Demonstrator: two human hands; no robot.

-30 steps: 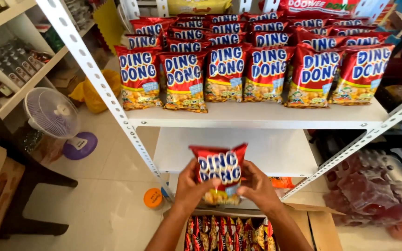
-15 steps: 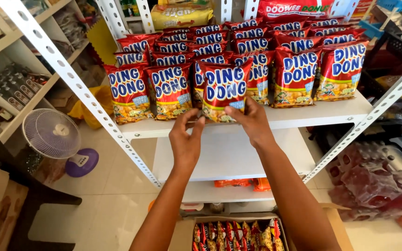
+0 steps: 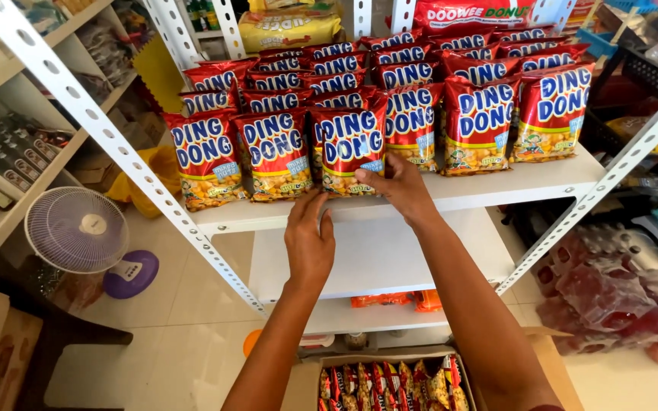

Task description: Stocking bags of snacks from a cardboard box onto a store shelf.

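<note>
A red snack packet stands upright in the front row on the white shelf, among rows of the same red packets. My right hand pinches that packet's lower right corner. My left hand hovers just below the shelf's front edge with its fingers apart and nothing in it. Its fingertips reach up close to the packet's bottom edge.
An open cardboard box with several more snack packets sits on the floor below me. A perforated metal post slants at the left. A small fan stands on the floor. Wrapped packs lie at the right.
Both hands lifted the packet from above the box up to the shelf and stood it in the front row. My left hand has let go and dropped slightly.
</note>
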